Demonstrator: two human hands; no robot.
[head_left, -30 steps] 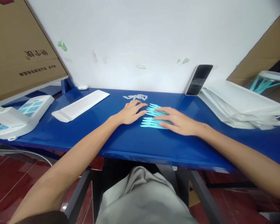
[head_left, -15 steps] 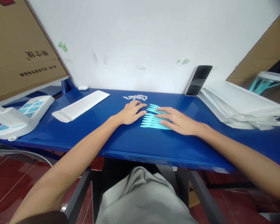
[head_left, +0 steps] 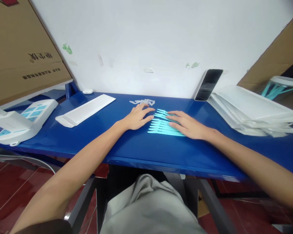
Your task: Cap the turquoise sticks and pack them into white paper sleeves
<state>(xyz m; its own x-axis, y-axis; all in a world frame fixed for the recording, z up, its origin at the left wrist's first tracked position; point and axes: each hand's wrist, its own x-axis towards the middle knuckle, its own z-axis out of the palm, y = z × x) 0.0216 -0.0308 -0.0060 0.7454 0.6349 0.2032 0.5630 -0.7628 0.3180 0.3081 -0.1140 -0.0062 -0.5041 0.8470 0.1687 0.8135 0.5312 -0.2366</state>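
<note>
Several slim turquoise sticks lie side by side in a row on the blue table. My right hand rests over their right ends with its fingers spread, hiding part of them. At the left ends of the row is my left hand, fingers apart and nothing gripped, its thumb and fingertips close to the stick tips. Just beyond the left hand sits a small heap of translucent whitish pieces, whose kind I cannot make out.
A flat white packet and a white power strip with a plugged-in adapter lie left. Near the wall are a white case and a leaning phone. At right are stacked white envelopes and a clear tub of turquoise sticks.
My right hand has shifted slightly to the right and away from me, uncovering more of the nearer sticks. My left hand stays in almost the same place.
</note>
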